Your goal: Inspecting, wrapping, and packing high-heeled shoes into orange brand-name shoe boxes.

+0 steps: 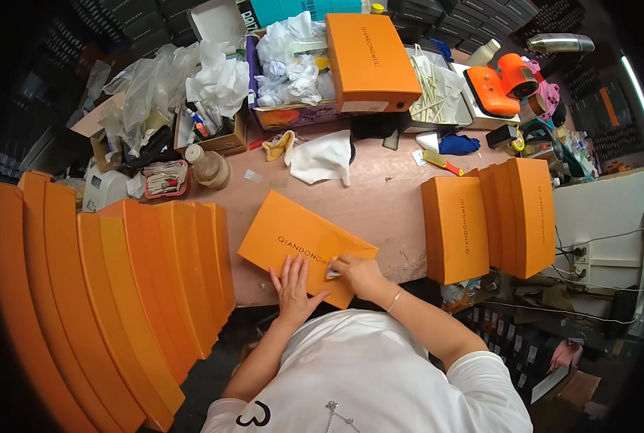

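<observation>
We find one orange box point(271, 220) near the middle of the frame, lying aslant on the pinkish table point(390, 216), its dark-lettered face up. The left hand point(294, 290) rests flat on its lower part, fingers spread, thumb out toward the right. The right hand point(358, 275), bracelet point(394, 302) at the wrist, bends its fingers together and pinches a small pale piece point(332, 270) against the box face, just right of the lettering; we cannot tell what the piece is.

Just above the box we note a white cloth point(318, 160), with a yellowish cloth point(278, 146) beside it. A lidded jar point(211, 170) and a red basket point(166, 195) of thin items stand toward the upper left. Right of centre lie a yellow-and-red brush point(443, 163) and a dark blue cloth point(459, 145).

Farther out, a row of orange boxes point(127, 281) fills the left of the frame; a shorter group of orange boxes point(466, 234) stands at right. Along the top we record crumpled white paper point(286, 68) in a purple carton point(297, 117), another orange box point(372, 58) beside it, pale sticks point(429, 86) and a metal flask point(558, 43).
</observation>
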`<move>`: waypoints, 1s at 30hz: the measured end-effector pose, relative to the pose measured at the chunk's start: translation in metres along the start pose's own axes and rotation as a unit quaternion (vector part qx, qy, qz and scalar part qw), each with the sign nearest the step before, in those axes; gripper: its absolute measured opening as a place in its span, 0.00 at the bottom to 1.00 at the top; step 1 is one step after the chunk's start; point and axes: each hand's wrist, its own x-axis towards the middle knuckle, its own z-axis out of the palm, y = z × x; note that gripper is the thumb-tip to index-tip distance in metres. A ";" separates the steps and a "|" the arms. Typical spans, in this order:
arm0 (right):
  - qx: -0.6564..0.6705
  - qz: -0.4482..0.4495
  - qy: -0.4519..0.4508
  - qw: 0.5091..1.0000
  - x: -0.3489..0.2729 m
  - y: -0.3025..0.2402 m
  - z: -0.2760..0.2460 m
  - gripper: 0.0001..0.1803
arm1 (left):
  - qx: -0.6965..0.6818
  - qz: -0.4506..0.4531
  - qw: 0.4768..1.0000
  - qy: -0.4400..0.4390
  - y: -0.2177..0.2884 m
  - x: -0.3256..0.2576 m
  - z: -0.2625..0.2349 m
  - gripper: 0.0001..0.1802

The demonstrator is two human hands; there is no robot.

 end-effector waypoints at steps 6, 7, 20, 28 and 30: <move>-0.035 0.052 0.009 0.998 0.009 0.006 -0.006 0.12 | -0.002 0.010 1.000 0.003 0.000 0.006 0.005 0.51; -0.020 0.039 0.004 0.999 0.003 0.002 -0.004 0.13 | -0.003 0.012 1.000 0.002 0.000 0.004 0.005 0.51; -0.020 -0.017 -0.048 0.999 0.005 0.012 -0.015 0.12 | -0.008 0.008 1.000 0.010 -0.002 0.002 0.010 0.50; -0.035 -0.055 -0.077 0.995 -0.004 0.017 -0.017 0.15 | -0.006 -0.005 1.000 0.004 0.000 0.003 0.009 0.50; -0.043 -0.036 -0.067 0.996 0.035 0.011 -0.004 0.15 | 0.009 0.000 1.000 0.008 0.002 0.009 0.010 0.51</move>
